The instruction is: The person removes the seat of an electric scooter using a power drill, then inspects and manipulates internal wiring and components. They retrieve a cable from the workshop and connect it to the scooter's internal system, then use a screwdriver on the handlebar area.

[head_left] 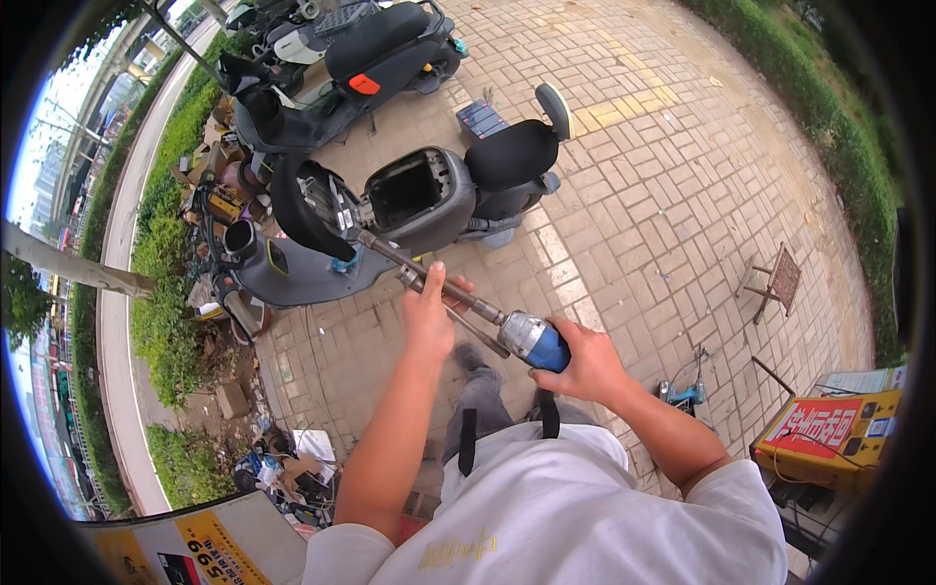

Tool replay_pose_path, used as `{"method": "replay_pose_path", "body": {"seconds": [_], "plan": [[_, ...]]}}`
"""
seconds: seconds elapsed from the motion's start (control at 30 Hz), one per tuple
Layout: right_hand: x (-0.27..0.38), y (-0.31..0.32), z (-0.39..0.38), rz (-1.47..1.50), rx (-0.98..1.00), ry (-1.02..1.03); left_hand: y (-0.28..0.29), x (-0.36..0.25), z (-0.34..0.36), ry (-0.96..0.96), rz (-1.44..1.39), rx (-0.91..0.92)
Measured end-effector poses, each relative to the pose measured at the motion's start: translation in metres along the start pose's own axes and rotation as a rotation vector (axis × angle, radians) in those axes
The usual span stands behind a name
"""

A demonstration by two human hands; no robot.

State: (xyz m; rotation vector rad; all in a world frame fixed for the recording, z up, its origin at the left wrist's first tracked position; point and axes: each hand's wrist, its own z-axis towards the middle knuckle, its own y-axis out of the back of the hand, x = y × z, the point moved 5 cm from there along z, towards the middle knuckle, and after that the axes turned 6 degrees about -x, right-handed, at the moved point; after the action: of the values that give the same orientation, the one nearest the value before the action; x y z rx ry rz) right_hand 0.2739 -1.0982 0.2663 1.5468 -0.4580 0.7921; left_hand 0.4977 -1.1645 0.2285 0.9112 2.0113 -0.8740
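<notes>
Both my hands hold a long power tool with a silver head and a blue body (534,340). My right hand (592,369) is closed round the blue body. My left hand (429,320) is wrapped round the long metal shaft (475,304), thumb pointing up along it; a second thin rod runs beside the shaft. The shaft's far end reaches the grey electric scooter (434,229) before me, near its raised front seat (304,210). Whether the tip touches it, I cannot tell. The scooter's dark storage well (408,192) lies uncovered, and its black rear seat (512,154) is beyond.
More scooters (380,58) are parked at the back left. A dark battery-like box (482,120) sits behind the scooter. To the right are a folding stool (777,281), a teal cordless tool (684,392) and a yellow machine (829,434). Boxes and scraps (232,400) line the left hedge.
</notes>
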Motion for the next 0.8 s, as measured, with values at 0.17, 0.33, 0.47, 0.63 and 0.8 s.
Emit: {"method": "replay_pose_path", "body": {"seconds": [0.17,0.33,0.47,0.63,0.8], "plan": [[-0.002,-0.004,0.075,0.143,-0.004,-0.116,-0.02,-0.024,0.081,0.107,0.043,0.162],[0.013,0.02,0.135,0.146,0.001,-0.214,0.026,-0.058,0.199,-0.308,0.537,0.172],[0.041,0.064,0.166,0.021,0.049,-0.205,0.033,-0.115,0.25,-0.647,0.964,0.135],[0.068,0.083,0.214,-0.169,0.176,-0.192,0.014,-0.159,0.303,-0.949,1.114,0.244],[0.058,0.085,0.254,-0.216,0.255,-0.189,-0.012,-0.171,0.328,-1.145,1.193,0.434]]}}
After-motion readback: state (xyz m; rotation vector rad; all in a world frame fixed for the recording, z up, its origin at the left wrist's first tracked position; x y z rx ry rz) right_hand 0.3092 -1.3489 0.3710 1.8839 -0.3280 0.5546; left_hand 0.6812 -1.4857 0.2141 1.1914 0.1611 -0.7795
